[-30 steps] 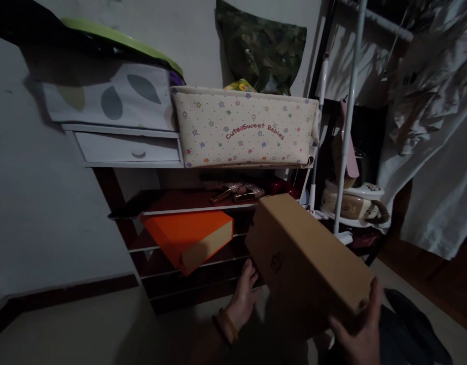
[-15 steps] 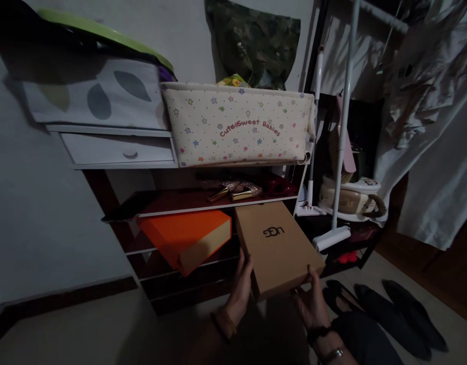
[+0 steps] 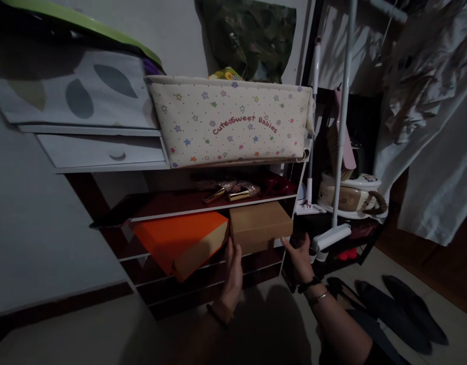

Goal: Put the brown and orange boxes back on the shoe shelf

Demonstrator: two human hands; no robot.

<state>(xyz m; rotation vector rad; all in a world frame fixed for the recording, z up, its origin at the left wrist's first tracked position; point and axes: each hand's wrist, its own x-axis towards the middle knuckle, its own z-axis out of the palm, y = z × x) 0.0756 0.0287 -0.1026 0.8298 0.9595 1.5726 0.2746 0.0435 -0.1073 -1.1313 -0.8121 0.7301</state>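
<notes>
A brown cardboard shoe box (image 3: pixel 260 226) sits on the lower shelf (image 3: pixel 203 263) of a dark rack, right beside an orange box (image 3: pixel 179 241). My left hand (image 3: pixel 233 271) holds the brown box's near left corner. Its near right corner is held by my right hand (image 3: pixel 300 257), which wears wrist bands. Glittery high-heeled shoes (image 3: pixel 228 188) lie on the shelf above.
A star-printed fabric basket (image 3: pixel 229 121) and a white drawer unit (image 3: pixel 100 150) top the rack. A mop and white pole (image 3: pixel 337 152) stand to the right, with hanging clothes (image 3: pixel 427 116) beyond. Dark shoes (image 3: pixel 404 309) lie on the floor at lower right.
The brown box moved from in front of me forward and down onto the lower shelf beside the orange box. Both hands followed it and stay on its near end.
</notes>
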